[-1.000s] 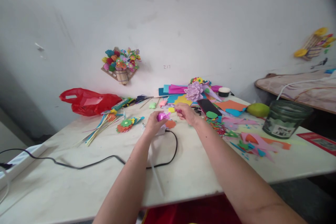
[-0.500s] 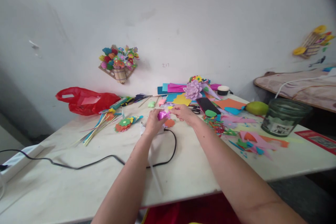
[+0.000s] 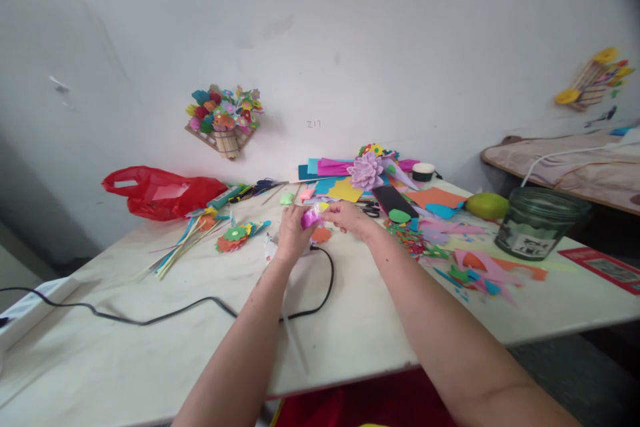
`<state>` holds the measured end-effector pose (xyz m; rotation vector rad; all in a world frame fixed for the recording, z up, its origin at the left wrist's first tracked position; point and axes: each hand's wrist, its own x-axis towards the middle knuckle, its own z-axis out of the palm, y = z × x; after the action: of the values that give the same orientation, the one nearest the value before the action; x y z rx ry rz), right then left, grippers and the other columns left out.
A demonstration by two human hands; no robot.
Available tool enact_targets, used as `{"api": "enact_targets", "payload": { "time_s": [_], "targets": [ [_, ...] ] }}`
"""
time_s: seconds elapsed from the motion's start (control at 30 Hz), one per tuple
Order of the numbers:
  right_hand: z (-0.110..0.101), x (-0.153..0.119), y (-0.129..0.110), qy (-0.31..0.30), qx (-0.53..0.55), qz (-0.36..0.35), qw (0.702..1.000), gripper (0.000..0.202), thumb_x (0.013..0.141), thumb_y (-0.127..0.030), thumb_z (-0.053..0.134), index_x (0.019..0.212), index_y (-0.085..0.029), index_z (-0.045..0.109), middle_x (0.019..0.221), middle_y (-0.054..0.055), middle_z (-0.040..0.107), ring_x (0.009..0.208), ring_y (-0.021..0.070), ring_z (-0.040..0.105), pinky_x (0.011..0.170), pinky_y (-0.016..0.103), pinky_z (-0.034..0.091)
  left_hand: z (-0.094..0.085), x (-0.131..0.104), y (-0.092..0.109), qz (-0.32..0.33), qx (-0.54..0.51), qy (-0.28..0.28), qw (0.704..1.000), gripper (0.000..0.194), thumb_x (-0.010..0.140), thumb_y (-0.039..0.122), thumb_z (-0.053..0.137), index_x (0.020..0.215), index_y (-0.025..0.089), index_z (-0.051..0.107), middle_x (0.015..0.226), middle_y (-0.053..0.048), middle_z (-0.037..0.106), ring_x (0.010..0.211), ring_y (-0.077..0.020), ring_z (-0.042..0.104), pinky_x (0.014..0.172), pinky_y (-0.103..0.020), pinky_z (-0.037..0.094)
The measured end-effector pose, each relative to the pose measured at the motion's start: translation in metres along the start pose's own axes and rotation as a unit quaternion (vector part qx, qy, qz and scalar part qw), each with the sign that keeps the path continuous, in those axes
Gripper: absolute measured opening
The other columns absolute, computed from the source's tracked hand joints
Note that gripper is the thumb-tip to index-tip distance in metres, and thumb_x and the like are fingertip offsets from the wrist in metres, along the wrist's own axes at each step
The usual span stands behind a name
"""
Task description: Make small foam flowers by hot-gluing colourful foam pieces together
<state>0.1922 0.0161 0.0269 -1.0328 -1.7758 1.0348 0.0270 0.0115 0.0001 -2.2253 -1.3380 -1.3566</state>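
My left hand [image 3: 291,235] is closed around a small shiny purple packet [image 3: 310,217] with a clear upper part. From the other side, my right hand [image 3: 347,217] pinches at the packet's clear edge, where a small yellow bit [image 3: 324,205] shows; its fingertips are partly hidden. Below my hands lies an orange paper flower shape [image 3: 321,235]. Partly covered by my left hand and forearm is a white device, seemingly a glue gun [image 3: 270,250], with a translucent stick [image 3: 297,340] trailing from it. Pale green [image 3: 287,198] and pink [image 3: 307,194] lumps sit just beyond.
A black cord [image 3: 150,321] crosses the table to a power strip [image 3: 43,303]. To the left are a red bag [image 3: 165,192], paper strips [image 3: 183,243] and layered paper flowers [image 3: 237,237]. On the right are a phone [image 3: 394,203], paper scraps [image 3: 480,267], a green fruit [image 3: 487,205] and a jar [image 3: 537,227].
The packet tilts slightly differently between my hands, and its clear part shows more. My right hand has shifted slightly left toward it. The whole view has moved a little.
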Motion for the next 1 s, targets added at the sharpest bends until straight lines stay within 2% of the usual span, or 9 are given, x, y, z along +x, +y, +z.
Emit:
{"api": "enact_targets", "payload": {
  "time_s": [0.13,0.3,0.43,0.53,0.67,0.77,0.87,0.93,1.0],
  "targets": [
    [0.001,0.0,0.003,-0.023,0.037,0.008,0.999,0.022,0.061,-0.034,0.065,0.068,-0.015,0.056,0.047,-0.006,0.04,0.04,0.0037,0.032,0.035,0.017,0.024,-0.003,0.001,0.002,0.003,-0.016,-0.011,1.0,0.027,0.069,0.023,0.061,0.095,0.02,0.054,0.088,-0.005,0.055,0.09,-0.0209,0.048,0.08,-0.034,0.039],
    [-0.001,-0.001,0.005,-0.064,0.077,0.007,0.995,0.024,0.06,-0.034,0.066,0.069,-0.014,0.056,0.048,-0.007,0.04,0.039,0.003,0.031,0.034,0.016,0.024,-0.004,0.001,0.0,0.013,-0.036,-0.021,0.999,0.028,0.068,0.02,0.06,0.095,0.019,0.055,0.09,-0.006,0.055,0.091,-0.0202,0.047,0.081,-0.033,0.039],
    [-0.011,-0.003,0.007,-0.098,0.133,0.022,0.986,0.029,0.062,-0.036,0.066,0.079,-0.014,0.058,0.051,-0.008,0.039,0.04,0.0025,0.029,0.036,0.016,0.025,-0.002,0.001,-0.005,-0.027,-0.033,-0.013,0.999,0.028,0.067,0.02,0.06,0.094,0.018,0.054,0.088,-0.005,0.055,0.088,-0.0201,0.048,0.08,-0.035,0.04],
    [-0.012,-0.004,0.003,-0.088,0.125,0.033,0.988,0.031,0.065,-0.04,0.063,0.082,-0.015,0.058,0.054,-0.007,0.041,0.039,0.0021,0.026,0.035,0.017,0.021,0.001,0.001,-0.005,-0.062,-0.035,-0.013,0.997,0.027,0.067,0.021,0.06,0.094,0.018,0.054,0.087,-0.006,0.055,0.088,-0.0207,0.049,0.08,-0.036,0.04],
    [-0.003,-0.002,-0.002,0.005,0.012,-0.013,1.0,0.03,0.062,-0.043,0.063,0.068,-0.014,0.058,0.05,-0.007,0.038,0.041,0.0031,0.026,0.037,0.018,0.018,0.004,0.002,0.004,-0.056,-0.067,-0.017,0.996,0.036,0.066,0.021,0.061,0.101,0.018,0.051,0.094,-0.007,0.054,0.093,-0.0209,0.049,0.083,-0.037,0.04],
    [-0.006,0.005,0.007,0.101,-0.002,-0.039,0.994,0.032,0.065,-0.045,0.057,0.059,-0.014,0.055,0.046,-0.007,0.033,0.042,0.0043,0.026,0.039,0.019,0.018,0.004,0.0,0.009,-0.037,-0.118,-0.025,0.992,0.049,0.066,0.022,0.062,0.112,0.019,0.045,0.106,-0.009,0.051,0.1,-0.0206,0.048,0.08,-0.035,0.042],
    [-0.018,0.015,0.028,0.217,-0.002,-0.009,0.976,0.033,0.064,-0.047,0.056,0.055,-0.015,0.051,0.042,-0.007,0.028,0.042,0.0061,0.026,0.039,0.021,0.018,0.003,-0.002,0.009,-0.026,-0.146,-0.022,0.989,0.054,0.068,0.021,0.06,0.118,0.02,0.04,0.118,-0.011,0.046,0.107,-0.0213,0.044,0.077,-0.033,0.044],
    [-0.025,0.022,0.045,0.297,-0.036,0.025,0.954,0.032,0.065,-0.045,0.054,0.052,-0.017,0.048,0.041,-0.006,0.028,0.042,0.0076,0.028,0.04,0.022,0.019,0.004,-0.003,0.006,-0.032,-0.138,-0.01,0.99,0.054,0.068,0.021,0.06,0.118,0.021,0.04,0.12,-0.011,0.045,0.109,-0.0223,0.042,0.079,-0.035,0.043],
    [-0.031,0.028,0.059,0.326,-0.093,0.058,0.939,0.03,0.068,-0.043,0.051,0.052,-0.017,0.05,0.042,-0.004,0.034,0.044,0.0097,0.034,0.041,0.022,0.022,0.004,-0.004,0.002,-0.049,-0.126,0.002,0.991,0.051,0.069,0.023,0.06,0.116,0.02,0.042,0.118,-0.011,0.048,0.109,-0.0229,0.043,0.08,-0.037,0.043]
  ]
}}
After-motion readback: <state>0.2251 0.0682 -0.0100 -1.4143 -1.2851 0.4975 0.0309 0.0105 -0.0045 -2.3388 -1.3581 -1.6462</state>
